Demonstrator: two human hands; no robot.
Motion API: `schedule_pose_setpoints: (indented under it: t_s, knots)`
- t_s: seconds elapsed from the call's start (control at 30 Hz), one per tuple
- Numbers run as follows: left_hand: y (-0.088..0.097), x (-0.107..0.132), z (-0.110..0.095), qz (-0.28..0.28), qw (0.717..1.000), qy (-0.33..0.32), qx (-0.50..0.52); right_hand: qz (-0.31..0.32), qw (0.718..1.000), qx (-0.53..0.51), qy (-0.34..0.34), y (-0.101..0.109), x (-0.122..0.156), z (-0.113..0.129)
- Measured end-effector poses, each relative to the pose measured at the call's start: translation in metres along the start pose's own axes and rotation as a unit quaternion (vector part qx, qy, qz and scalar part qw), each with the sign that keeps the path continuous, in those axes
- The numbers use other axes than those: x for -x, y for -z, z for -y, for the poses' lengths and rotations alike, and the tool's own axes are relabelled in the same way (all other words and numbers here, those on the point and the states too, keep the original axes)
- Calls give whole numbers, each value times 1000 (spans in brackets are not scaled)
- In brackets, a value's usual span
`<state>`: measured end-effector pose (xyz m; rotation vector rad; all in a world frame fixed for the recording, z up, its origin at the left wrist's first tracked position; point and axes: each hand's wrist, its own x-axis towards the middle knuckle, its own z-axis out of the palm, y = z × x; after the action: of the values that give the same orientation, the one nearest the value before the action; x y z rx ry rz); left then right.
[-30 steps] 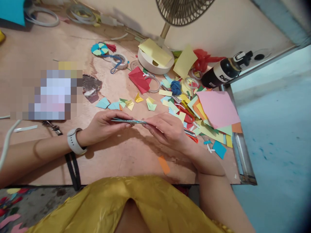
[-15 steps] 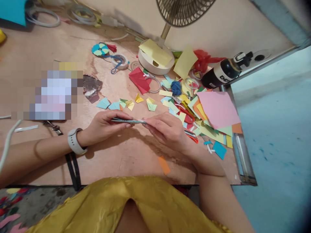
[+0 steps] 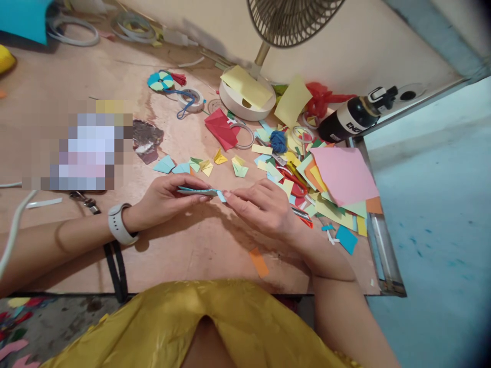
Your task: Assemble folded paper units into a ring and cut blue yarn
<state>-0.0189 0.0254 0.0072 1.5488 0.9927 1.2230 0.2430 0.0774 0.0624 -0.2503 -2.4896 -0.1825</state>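
A thin folded piece of light blue paper (image 3: 201, 192) is held edge-on just above the wooden table (image 3: 192, 250). My left hand (image 3: 169, 197), with a white watch on the wrist, pinches its left end. My right hand (image 3: 261, 207) pinches the right tip, where a small corner of the paper sticks up. Both hands have their fingers closed on the paper.
Several small folded paper pieces (image 3: 207, 164) lie in a row beyond my hands. Coloured paper sheets (image 3: 337, 179) and red scissors (image 3: 295, 184) pile up on the right. A fan base (image 3: 245, 94), tape roll (image 3: 191, 98), black bottle (image 3: 353, 120) and an orange scrap (image 3: 259, 261) are around.
My right fingers have shifted left along the blue paper, and its right tip now sticks up as a small corner. The left hand has held still.
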Motion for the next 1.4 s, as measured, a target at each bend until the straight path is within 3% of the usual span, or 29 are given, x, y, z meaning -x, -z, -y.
schedule_pose_setpoints:
  t_s: [0.33,0.57,0.83,1.17,1.4]
  knots:
    - [0,-1,0,-2,1000,1,-10,-25,998,56,34,-5,2,-2]
    - [2,0,0,16,999,-4,-27,-12,995,-90,-45,-4,3,-3]
    - [4,-2,-2,43,996,-44,-60,11,957,-243,-155,-3,0,-7]
    - [2,0,-1,35,998,-16,-53,6,968,-211,-136,-2,0,-5]
    - [3,0,2,55,997,-19,-56,12,933,-312,-177,-3,1,-11]
